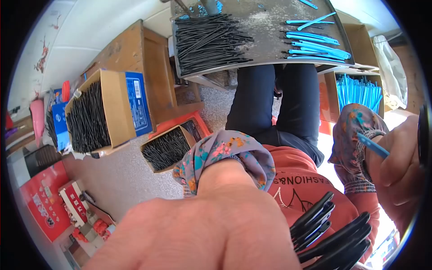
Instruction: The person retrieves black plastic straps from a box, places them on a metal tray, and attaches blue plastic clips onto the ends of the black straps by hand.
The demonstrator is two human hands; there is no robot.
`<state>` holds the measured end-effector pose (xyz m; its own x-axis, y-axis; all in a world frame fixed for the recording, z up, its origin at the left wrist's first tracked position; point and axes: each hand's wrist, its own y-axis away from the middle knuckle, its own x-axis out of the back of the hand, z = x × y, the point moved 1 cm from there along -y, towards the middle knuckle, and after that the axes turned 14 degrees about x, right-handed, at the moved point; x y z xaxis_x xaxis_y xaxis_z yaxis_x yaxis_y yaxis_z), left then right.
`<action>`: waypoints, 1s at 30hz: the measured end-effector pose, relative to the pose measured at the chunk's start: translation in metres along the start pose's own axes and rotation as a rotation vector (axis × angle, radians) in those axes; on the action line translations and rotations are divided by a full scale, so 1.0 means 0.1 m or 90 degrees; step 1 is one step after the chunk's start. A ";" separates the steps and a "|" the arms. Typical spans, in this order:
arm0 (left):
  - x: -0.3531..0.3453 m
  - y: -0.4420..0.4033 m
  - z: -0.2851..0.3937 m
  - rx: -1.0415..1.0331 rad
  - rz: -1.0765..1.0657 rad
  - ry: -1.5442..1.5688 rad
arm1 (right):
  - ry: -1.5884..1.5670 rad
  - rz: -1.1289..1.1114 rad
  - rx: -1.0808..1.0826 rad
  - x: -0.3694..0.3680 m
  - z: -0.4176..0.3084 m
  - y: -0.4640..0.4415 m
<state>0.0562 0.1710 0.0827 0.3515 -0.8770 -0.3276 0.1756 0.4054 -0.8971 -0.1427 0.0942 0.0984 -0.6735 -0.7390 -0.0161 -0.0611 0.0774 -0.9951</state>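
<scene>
Black handles (335,243), glossy and slim, jut out in a fan from beside the left grip (202,234), just in front of the red top (288,164). That grip looks closed on them as one bunch, though its fingertips are hidden behind the back of the hand; bunching presumably lets one hand carry several at once. To its right, the right grip (398,162) is narrow, folded around a single blue handle (372,145), whose end pokes out towards the floral sleeve (357,119), perhaps pinched singly for finer control.

Ahead of both grips, past the knees, stands the metal counter (265,31). A heap of black rods (209,42) lies on its left, roughly parallel, and loose blue pieces (317,47) lie on its right; the split probably makes each colour easy to pick out.

Lower down, ahead and to the left of the left grip, a blue-sided carton (138,103) and a smaller carton (187,136) hold more black rods, likely packed close so they stay together. Just beyond the right grip, another carton (331,94) holds upright blue sticks (357,90), their ends within easy reach.
</scene>
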 end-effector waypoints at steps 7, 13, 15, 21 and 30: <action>0.00 -0.05 -0.04 0.007 -0.025 0.008 | 0.004 0.018 0.093 0.00 -0.14 -0.02; 0.03 -0.03 0.04 -0.003 0.015 0.029 | 0.027 0.029 0.073 -0.01 -0.14 -0.09; 0.02 -0.07 0.02 0.025 -0.033 0.014 | 0.024 0.024 0.131 -0.06 -0.15 -0.06; 0.04 0.00 0.19 -0.029 0.007 0.038 | 0.023 0.009 0.086 -0.09 -0.16 -0.13; -0.08 0.02 0.29 -0.035 -0.004 0.035 | 0.029 0.005 0.095 -0.18 -0.28 -0.20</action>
<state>0.0803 0.1865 0.0926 0.2997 -0.8931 -0.3355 0.1269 0.3859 -0.9138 -0.1503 0.1248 0.1213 -0.7066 -0.7072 -0.0224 0.0516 -0.0200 -0.9985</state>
